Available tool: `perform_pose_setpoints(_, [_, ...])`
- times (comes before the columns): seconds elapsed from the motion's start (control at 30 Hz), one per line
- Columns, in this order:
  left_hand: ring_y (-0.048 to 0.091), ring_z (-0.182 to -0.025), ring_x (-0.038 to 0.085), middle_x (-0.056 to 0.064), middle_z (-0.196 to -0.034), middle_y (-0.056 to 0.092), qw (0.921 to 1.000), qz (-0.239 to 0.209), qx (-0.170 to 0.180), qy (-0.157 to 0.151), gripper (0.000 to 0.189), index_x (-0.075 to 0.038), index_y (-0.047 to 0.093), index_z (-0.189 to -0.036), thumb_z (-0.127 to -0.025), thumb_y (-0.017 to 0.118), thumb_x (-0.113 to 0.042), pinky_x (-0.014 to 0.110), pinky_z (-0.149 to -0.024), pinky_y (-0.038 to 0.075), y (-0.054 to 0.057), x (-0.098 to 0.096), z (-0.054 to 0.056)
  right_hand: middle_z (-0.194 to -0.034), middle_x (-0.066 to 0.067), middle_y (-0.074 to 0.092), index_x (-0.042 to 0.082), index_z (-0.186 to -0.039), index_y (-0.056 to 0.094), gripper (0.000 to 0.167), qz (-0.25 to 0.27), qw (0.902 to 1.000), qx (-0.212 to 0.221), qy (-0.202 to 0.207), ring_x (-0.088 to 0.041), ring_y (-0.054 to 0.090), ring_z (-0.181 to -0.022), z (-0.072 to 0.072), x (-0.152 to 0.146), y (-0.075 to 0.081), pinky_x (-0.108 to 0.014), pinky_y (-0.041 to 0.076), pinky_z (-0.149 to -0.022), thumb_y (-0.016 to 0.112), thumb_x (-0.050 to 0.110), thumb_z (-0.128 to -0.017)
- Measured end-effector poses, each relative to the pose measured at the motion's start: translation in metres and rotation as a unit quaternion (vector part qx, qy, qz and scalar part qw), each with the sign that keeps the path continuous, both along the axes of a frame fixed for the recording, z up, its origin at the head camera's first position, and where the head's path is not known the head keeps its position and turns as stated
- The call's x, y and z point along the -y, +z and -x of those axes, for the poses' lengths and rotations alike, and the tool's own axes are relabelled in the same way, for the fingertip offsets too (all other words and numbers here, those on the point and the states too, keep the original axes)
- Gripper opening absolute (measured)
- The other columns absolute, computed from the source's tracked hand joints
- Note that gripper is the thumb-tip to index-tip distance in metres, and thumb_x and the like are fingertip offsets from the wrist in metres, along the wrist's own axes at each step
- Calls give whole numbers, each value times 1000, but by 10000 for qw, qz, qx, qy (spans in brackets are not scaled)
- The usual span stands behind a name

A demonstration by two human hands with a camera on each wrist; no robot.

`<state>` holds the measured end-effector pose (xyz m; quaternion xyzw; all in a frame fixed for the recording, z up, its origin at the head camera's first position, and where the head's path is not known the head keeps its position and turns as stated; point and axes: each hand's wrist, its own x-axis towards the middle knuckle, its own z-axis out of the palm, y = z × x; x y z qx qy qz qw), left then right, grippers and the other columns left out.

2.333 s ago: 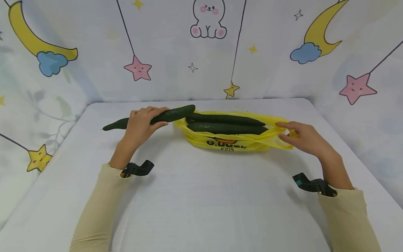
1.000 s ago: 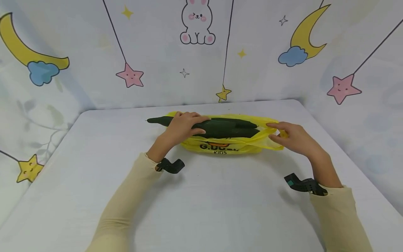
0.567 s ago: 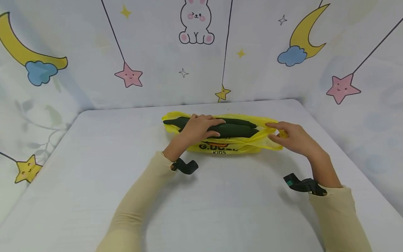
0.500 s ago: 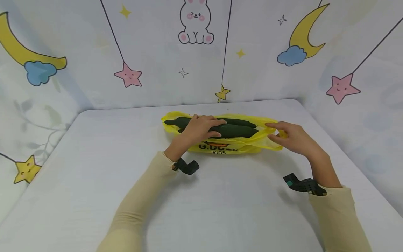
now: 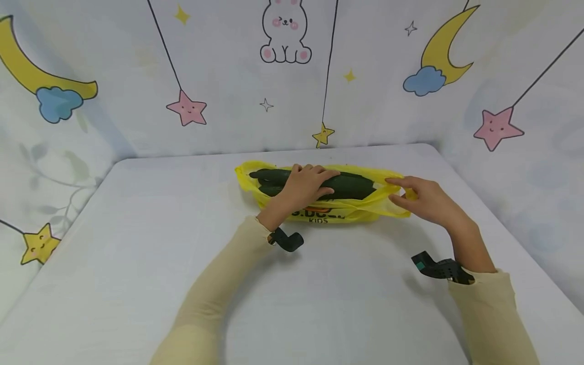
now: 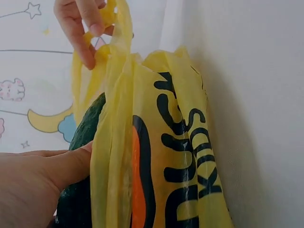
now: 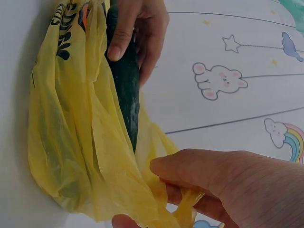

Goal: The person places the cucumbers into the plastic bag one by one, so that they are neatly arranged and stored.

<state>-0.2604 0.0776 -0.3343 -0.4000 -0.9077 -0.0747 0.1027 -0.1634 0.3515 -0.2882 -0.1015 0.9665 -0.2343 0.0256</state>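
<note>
A yellow plastic bag (image 5: 358, 215) printed "KIDS" lies lengthwise on the table, its mouth facing up. Several long dark green cucumbers (image 5: 351, 187) lie side by side within it. My left hand (image 5: 304, 186) reaches over the bag's middle and holds a cucumber, thumb on the near side and fingers over the far side. In the right wrist view that cucumber (image 7: 126, 90) sits between the left thumb and fingers, inside the bag's edge. My right hand (image 5: 426, 199) pinches the gathered bag handle at the right end, pulling that edge taut. The cucumbers' undersides are hidden.
A white-covered table (image 5: 328, 294) spreads out under the bag. Close behind its back edge stands a pale backdrop (image 5: 228, 56) with printed moons, stars and a rabbit. Black devices sit on the left wrist (image 5: 287, 240) and the right wrist (image 5: 440, 267).
The left hand has carried a cucumber from left of the bag rightward into it, over the others, and has shifted slightly further right. The right hand keeps its grip on the bag handle.
</note>
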Motion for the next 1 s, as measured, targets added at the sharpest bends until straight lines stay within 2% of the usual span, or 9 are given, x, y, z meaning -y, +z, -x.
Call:
perform_pose_setpoints(0.17, [60,-114,23,1,-131,61,9997,-13,-228,107,49,-26,51,-143,-98,52,-45,42,-85,44,-5,-9,3,-125,-27,56,1,-141,50,49,22,10000,19,-11,-37,49,-103,0,1,-1,-56,47,-88,60,23,-98])
perform_pose_setpoints(0.33, [57,-118,23,2,-134,59,9998,-59,118,167,49,-26,49,-144,-98,53,-43,45,-90,44,-4,-14,7,-127,-28,56,1,-140,51,48,12,10000,-64,61,-34,52,-96,1,4,-1,-52,49,-83,60,22,-98])
perform_pose_setpoints(0.47, [54,-124,23,3,-138,55,9986,-9,469,262,49,-25,46,-146,-100,51,-42,47,-95,43,-6,-16,9,-130,-29,54,1,-140,52,48,-24,9999,-47,88,-34,53,-94,2,6,-2,-53,50,-84,60,22,-98])
perform_pose_setpoints(0.63, [52,-126,25,4,-140,54,9985,-82,503,222,48,-22,47,-145,-101,50,-40,47,-97,43,-11,-17,11,-133,-30,52,1,-140,52,48,-67,10000,-4,52,-35,53,-97,2,7,-4,-57,50,-87,60,22,-98])
perform_pose_setpoints(0.77, [53,-126,24,3,-141,53,9981,-256,519,198,47,-21,49,-144,-100,55,-38,48,-100,42,-10,-16,9,-134,-30,51,0,-140,51,48,-89,9999,-24,68,-37,53,-98,1,6,-4,-59,49,-89,60,22,-98])
perform_pose_setpoints(1.0, [52,-127,25,3,-141,53,9965,-538,629,128,45,-20,52,-141,-97,62,-28,47,-103,41,-6,-12,8,-128,-28,56,0,-140,51,48,-156,9998,-103,67,-33,53,-93,0,3,-4,-53,51,-83,60,22,-98])
